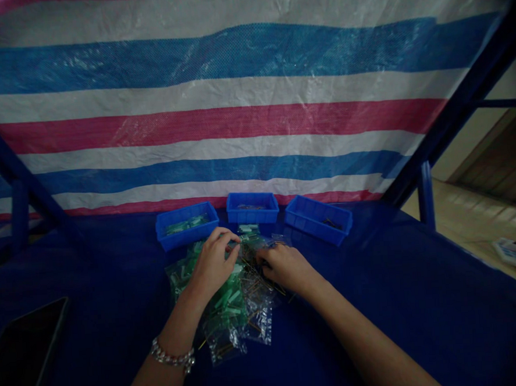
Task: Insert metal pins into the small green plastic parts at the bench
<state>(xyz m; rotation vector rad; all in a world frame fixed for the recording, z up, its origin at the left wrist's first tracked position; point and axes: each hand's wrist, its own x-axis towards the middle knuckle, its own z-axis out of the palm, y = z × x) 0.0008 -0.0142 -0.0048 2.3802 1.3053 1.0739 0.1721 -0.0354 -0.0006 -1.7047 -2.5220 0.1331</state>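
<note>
My left hand (218,255) is closed, thumb and fingers pinched together above a heap of small plastic bags with green pieces (227,299). What sits in the pinch, if anything, is too small to name. To its right, my right hand (284,264) has curled fingers down in a pile of thin brass-coloured and dark pins (254,275). Its fingertips are partly hidden, so what they grip cannot be made out. Clear bags (261,324) with some thin pieces inside lie in front of the hands. A beaded bracelet (174,356) circles my left wrist.
Three blue bins stand behind the heap: a left bin (188,237) with green pieces, a middle bin (253,216) and a right bin (315,227) with small dark pieces. A dark flat device (29,352) lies at left. Blue frame bars (446,129) and a striped sheet (219,125) enclose the table.
</note>
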